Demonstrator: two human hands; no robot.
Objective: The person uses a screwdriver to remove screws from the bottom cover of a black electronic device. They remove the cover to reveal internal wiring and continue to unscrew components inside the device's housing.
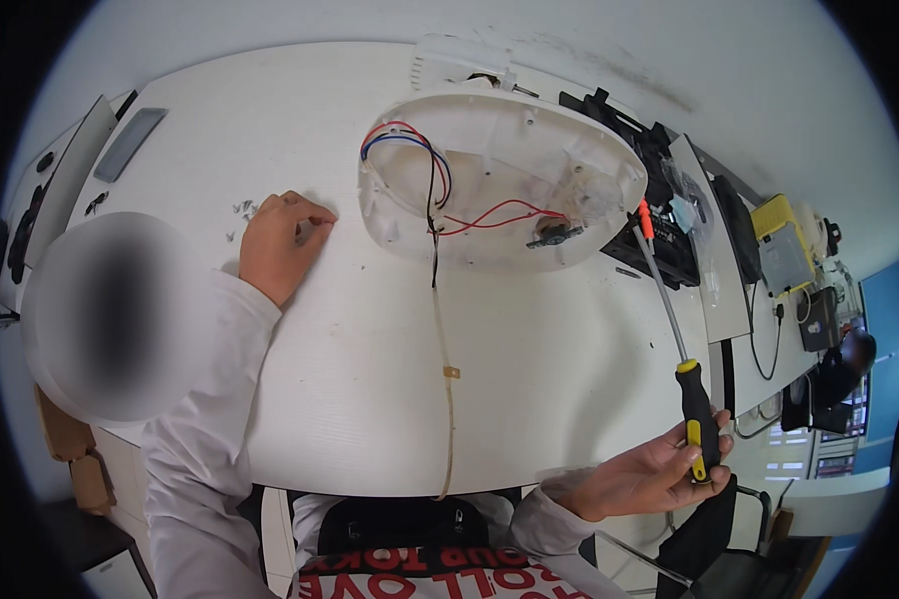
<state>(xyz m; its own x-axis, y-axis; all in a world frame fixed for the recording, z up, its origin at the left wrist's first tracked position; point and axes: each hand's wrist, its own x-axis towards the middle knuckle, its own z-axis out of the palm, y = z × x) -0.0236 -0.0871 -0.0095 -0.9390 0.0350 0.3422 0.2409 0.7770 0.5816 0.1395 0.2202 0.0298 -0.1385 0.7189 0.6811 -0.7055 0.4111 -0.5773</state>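
My right hand [659, 474] grips a screwdriver [697, 419] by its black and yellow handle, above the table's right front edge. Its long metal shaft points away toward an orange-red piece beside the black tray. My left hand [282, 245] rests on the table with curled fingers, thumb and forefinger together; anything pinched there is too small to make out. Several small metal pieces, apparently screws [244, 210], lie beside it. At the far middle sits an open, oval white plastic housing [489, 165], hollow side up, with red, blue and black wires [436, 190] and a small dark part [554, 235].
A thin strip with a tan tab [451, 372] runs from the wires to the table's front edge. Black trays [669, 250] stand right of the housing, and a clear plastic part [454, 65] behind it. A grey flat slab [130, 145] lies far left. Another person [854, 354] is at far right.
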